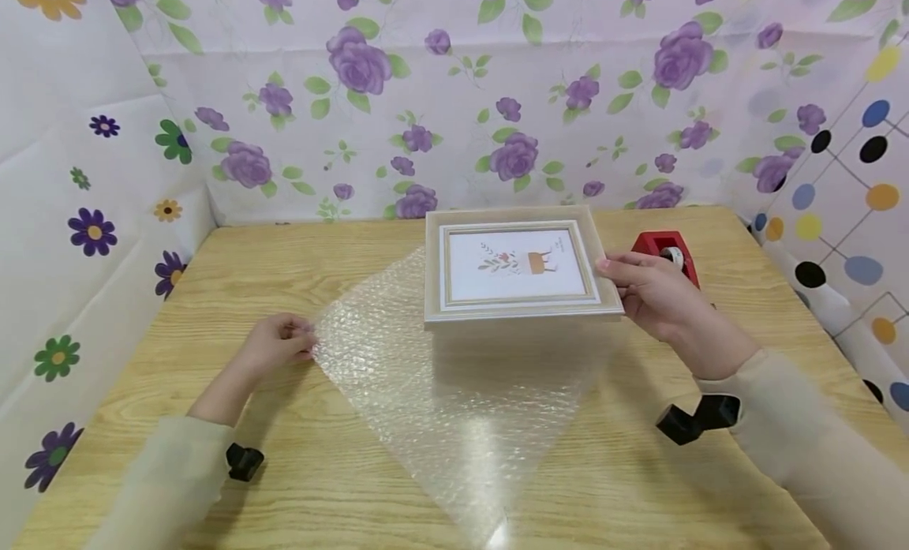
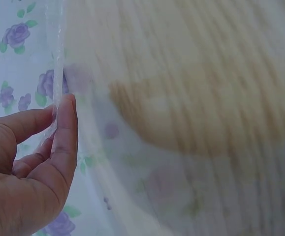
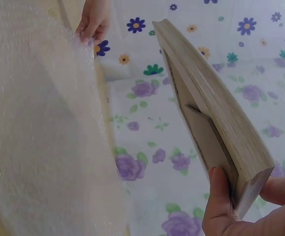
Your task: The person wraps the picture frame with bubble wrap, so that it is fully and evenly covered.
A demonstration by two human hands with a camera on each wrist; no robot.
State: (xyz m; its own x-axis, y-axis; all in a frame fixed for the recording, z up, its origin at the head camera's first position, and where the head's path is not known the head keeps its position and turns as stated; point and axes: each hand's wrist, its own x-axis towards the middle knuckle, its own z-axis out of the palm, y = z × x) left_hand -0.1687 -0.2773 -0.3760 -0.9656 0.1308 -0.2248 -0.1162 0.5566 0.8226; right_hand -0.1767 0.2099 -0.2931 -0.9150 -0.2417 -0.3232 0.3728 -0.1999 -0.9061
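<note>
The frame (image 1: 521,266) is held over the wrap (image 1: 383,357), its right side pinched by the right hand (image 1: 656,293); the wrap's left corner is pinched by the left hand (image 1: 273,345). The wrap is best kept flat, the frame level and its stand (image 3: 206,132) pressed in against snagging. On the counter (image 1: 206,286), the red dispenser (image 1: 645,241) is partly hidden by the right hand.

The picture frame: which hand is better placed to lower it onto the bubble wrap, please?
Probably the right hand: it grips the picture frame by one edge, above the bubble wrap. The left hand pinches a corner of the bubble wrap, so it seems better suited to steadying that.
</note>
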